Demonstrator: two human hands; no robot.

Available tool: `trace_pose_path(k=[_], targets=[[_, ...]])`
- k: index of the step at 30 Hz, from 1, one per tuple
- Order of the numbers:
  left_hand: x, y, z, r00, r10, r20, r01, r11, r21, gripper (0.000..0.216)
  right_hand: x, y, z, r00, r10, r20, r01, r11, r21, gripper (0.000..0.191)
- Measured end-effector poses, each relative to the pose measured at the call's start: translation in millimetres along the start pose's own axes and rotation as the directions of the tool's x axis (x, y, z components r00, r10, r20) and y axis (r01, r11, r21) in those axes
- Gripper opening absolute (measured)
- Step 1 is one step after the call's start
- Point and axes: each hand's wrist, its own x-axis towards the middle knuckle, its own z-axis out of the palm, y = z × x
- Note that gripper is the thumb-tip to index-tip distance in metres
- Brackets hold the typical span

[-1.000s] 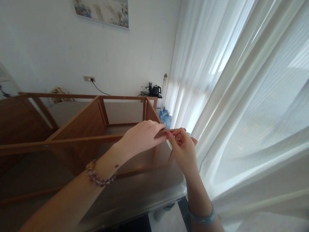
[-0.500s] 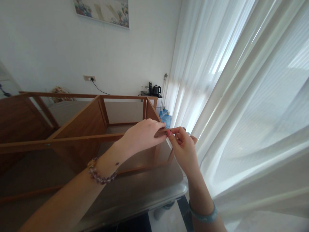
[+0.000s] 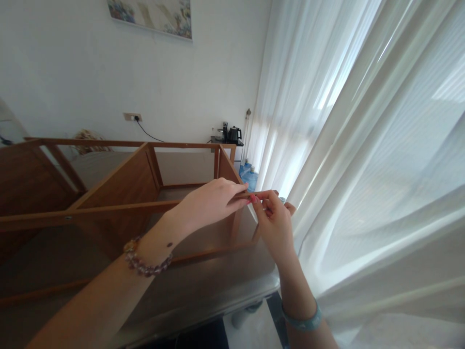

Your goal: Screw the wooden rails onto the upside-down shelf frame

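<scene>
A brown wooden furniture frame (image 3: 123, 209) with inset panels lies across a wide grey surface. Around the near rail, close to its right corner, my left hand (image 3: 210, 201) is closed, its fingertips pressed against the wood. My right hand (image 3: 274, 220) is at the same corner, thumb and forefinger pinched together right beside the left fingertips. Whatever sits in that pinch is too small and covered to make out. My left wrist wears a beaded bracelet (image 3: 147, 266), my right a pale blue-green bangle (image 3: 303, 320).
Long white curtains (image 3: 348, 169) hang close along the right side. Beyond the frame, a black kettle (image 3: 235, 134) stands on a small cabinet, with blue water bottles (image 3: 249, 178) on the floor. A plugged-in cord (image 3: 145, 128) runs from the wall socket.
Both hands stay at the rail's corner with almost the same grip. The left wrist has dropped slightly and shifted left; the view has moved a little.
</scene>
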Motion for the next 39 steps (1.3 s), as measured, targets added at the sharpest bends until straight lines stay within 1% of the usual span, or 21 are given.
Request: trace_pose_path(k=[5,9,12,14,16,18,21,24,26,29,39], targets=[[-0.8,0.4,1.5,1.000,-0.022,-0.002,0.022,1.000,0.019,0.055,-0.7,0.6,2.1,1.000,0.010,0.011,-0.011,0.998,0.063,0.024],[0.1,1.3,0.9,0.999,-0.039,-0.008,0.039,0.999,0.020,0.054,-3.7,-0.2,1.6,1.000,0.001,0.026,-0.002,0.999,0.043,0.025],[0.0,2.7,0.0,0.999,-0.041,-0.001,0.041,0.999,0.020,0.052,-10.5,0.5,-3.4,1.000,0.026,0.003,-0.026,0.998,0.054,0.022],[-0.7,3.5,-0.6,0.999,-0.042,0.003,0.042,0.999,0.021,0.051,-15.7,1.6,-7.1,1.000,0.015,-0.024,-0.013,0.997,0.075,0.026],[-1.5,3.7,-1.1,0.999,-0.047,0.003,0.046,0.999,0.020,0.051,-19.4,2.6,-9.1,0.999,-0.030,-0.042,0.034,0.995,0.091,0.034],[-2.2,3.5,-1.2,0.998,-0.058,0.007,0.058,0.998,0.021,0.051,-20.5,3.4,-8.1,0.996,-0.065,-0.057,0.069,0.995,0.067,0.039],[-2.5,2.9,-1.1,0.997,-0.080,0.014,0.080,0.997,0.023,0.053,-19.1,4.9,-2.9,0.989,-0.092,-0.117,0.095,0.995,0.018,0.030],[-2.4,2.7,-1.1,0.996,-0.086,0.015,0.086,0.996,0.023,0.053,-18.8,6.4,2.5,0.962,-0.141,-0.233,0.146,0.989,0.005,0.014],[-2.3,2.6,-1.2,0.997,-0.079,0.010,0.078,0.997,0.021,0.053,-19.9,7.0,4.9,0.948,-0.177,-0.266,0.178,0.984,-0.019,0.008],[-2.1,1.9,-1.1,0.998,-0.062,0.005,0.062,0.998,0.021,0.053,-21.0,7.7,7.4,0.947,-0.201,-0.250,0.201,0.979,-0.025,0.007],[-2.4,2.7,-0.8,0.998,-0.057,0.001,0.057,0.998,0.033,0.052,-16.3,15.5,15.3,0.958,-0.196,-0.210,0.201,0.979,0.004,0.005]])
